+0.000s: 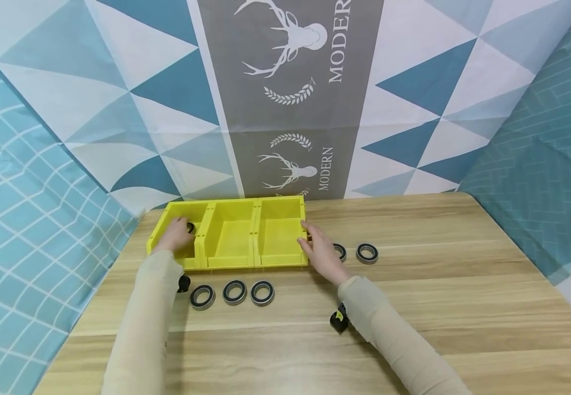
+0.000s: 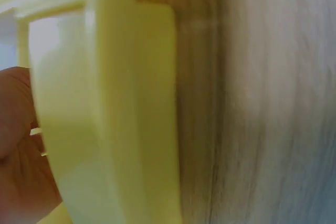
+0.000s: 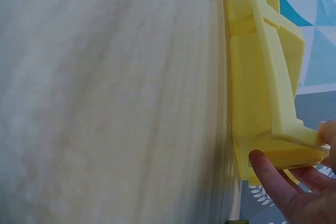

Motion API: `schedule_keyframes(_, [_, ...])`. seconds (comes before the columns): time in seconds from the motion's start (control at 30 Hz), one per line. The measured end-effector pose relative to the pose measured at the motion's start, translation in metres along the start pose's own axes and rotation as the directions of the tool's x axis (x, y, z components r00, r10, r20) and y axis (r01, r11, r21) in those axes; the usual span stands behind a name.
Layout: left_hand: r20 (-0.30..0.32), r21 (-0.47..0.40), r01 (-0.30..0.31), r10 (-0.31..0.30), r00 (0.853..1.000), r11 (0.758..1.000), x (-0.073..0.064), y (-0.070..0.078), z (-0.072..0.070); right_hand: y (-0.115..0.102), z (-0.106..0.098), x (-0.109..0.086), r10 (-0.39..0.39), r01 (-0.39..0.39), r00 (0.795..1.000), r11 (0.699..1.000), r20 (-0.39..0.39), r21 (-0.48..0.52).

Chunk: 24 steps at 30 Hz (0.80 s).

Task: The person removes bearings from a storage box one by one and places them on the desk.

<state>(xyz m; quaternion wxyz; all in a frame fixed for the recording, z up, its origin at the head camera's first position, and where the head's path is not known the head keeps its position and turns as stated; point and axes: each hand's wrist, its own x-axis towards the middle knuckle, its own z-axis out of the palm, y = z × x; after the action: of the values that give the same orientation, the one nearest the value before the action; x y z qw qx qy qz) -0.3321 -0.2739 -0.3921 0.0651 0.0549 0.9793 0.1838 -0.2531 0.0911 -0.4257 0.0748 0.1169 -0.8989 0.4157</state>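
A yellow bin with three compartments sits at the back left of the table. My left hand reaches into its left compartment, with a bearing tilted up at the fingertips. In the left wrist view the bin's wall hides most of that hand and the bearing. My right hand grips the bin's right side wall: in the right wrist view one digit hooks over the rim and other fingers lie against the outside of the wall.
Three bearings lie in a row before the bin: left bearing, middle bearing, right bearing. Right of the bin are a partly hidden bearing and another bearing. A patterned wall covering rises behind the wooden table.
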Motion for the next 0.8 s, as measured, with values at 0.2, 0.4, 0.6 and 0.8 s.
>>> schedule_keyframes(0.2, [0.037,0.060,0.005,-0.007,0.999,0.998,0.0062,0.0002,0.0037,-0.0006,0.0007,-0.0006,0.000,0.000,1.000,1.000,0.000,-0.005])
schedule_keyframes(0.4, [0.047,0.068,0.009,-0.013,0.999,0.998,0.0094,0.0015,0.0060,-0.0003,0.0001,-0.0003,0.001,-0.001,1.000,0.999,0.001,-0.036])
schedule_keyframes(0.6, [0.074,0.090,0.019,-0.025,0.997,0.996,0.0063,0.0024,0.0065,-0.0005,0.0013,-0.0002,-0.002,0.003,1.000,0.998,0.013,-0.068])
schedule_keyframes(0.8, [0.059,0.131,-0.019,0.011,0.998,0.991,0.0007,0.0054,0.0041,-0.0034,0.0016,0.0001,-0.003,0.003,1.000,0.999,-0.004,-0.048])
